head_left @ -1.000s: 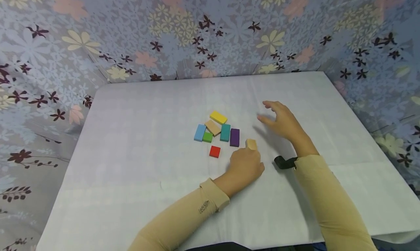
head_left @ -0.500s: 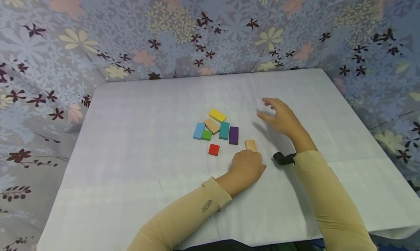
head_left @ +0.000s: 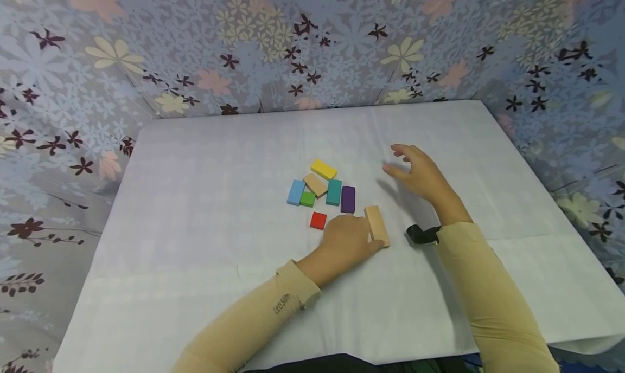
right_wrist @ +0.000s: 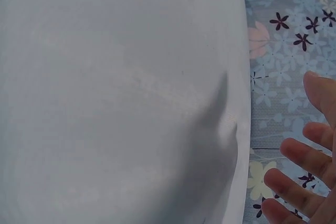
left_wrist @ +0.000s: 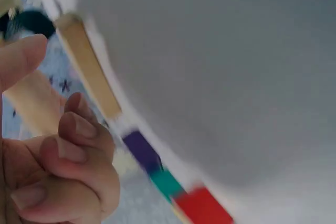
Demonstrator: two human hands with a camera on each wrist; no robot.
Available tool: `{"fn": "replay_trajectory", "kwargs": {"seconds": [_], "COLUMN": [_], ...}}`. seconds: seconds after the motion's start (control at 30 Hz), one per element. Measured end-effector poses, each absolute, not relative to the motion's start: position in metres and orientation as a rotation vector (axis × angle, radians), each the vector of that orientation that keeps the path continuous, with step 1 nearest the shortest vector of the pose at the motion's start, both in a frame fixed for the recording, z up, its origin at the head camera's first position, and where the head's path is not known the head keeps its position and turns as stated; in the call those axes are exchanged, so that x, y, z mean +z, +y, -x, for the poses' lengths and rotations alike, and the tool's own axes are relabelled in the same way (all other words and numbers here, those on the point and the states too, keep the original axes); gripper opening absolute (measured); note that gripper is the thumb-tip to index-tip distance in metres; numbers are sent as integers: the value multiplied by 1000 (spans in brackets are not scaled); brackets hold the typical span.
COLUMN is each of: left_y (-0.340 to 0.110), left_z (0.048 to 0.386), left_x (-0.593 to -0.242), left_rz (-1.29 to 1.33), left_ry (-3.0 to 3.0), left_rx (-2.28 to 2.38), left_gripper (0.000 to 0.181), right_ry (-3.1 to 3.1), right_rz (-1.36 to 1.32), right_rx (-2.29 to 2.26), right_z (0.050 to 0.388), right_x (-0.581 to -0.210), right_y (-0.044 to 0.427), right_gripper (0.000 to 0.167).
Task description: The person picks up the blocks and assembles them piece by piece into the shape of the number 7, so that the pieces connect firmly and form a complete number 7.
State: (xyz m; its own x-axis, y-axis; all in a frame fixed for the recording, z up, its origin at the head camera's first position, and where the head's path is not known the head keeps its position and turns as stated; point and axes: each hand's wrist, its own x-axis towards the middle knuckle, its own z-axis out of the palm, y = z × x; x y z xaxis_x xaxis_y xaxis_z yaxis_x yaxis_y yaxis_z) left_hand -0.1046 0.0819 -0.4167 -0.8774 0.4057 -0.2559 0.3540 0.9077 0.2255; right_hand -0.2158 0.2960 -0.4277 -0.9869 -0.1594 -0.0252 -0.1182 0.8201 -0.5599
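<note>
A long plain wooden block [head_left: 377, 226] lies on the white cloth, right of centre. Just left of it is my left hand [head_left: 346, 243], its thumb near the block's lower end. In the left wrist view, a gap separates the thumb and loosely curled fingers [left_wrist: 79, 177] from the wooden block [left_wrist: 89, 66]; nothing is held. My right hand [head_left: 422, 172] is held above the cloth to the upper right, fingers spread apart and holding nothing. Left of the wooden block lie a purple block [head_left: 348, 199], a teal block [head_left: 334, 192] and a red block [head_left: 318, 220].
Farther left are a yellow block [head_left: 324, 169], a smaller plain wooden block [head_left: 316, 185], a light blue block [head_left: 295, 192] and a green block [head_left: 307, 199]. A white cloth [head_left: 195, 226] covers the table. Flowered fabric [head_left: 312, 42] hangs behind it. A black strap end [head_left: 421, 234] sticks out at the right wrist.
My left hand has moved left off the wooden block, whose full length now shows. My right hand has stayed almost in place.
</note>
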Motion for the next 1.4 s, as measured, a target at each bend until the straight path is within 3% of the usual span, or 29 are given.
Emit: {"fn": "replay_trajectory", "kwargs": {"seconds": [0.53, 1.2, 1.4], "left_y": [-39, -115, -118], "left_z": [119, 143, 141], "left_x": [-402, -406, -409], "left_rz": [-110, -63, -74], "left_ry": [2760, 2934, 2928], "left_rx": [464, 610, 588], "left_gripper": [50, 62, 62], "right_ry": [2743, 2634, 2554], "right_rz": [290, 544, 702], "right_rx": [-1060, -806, -706], "right_z": [207, 195, 203], "right_x": [-439, -438, -436], "right_y": [281, 243, 244], "right_gripper": [73, 76, 66]}}
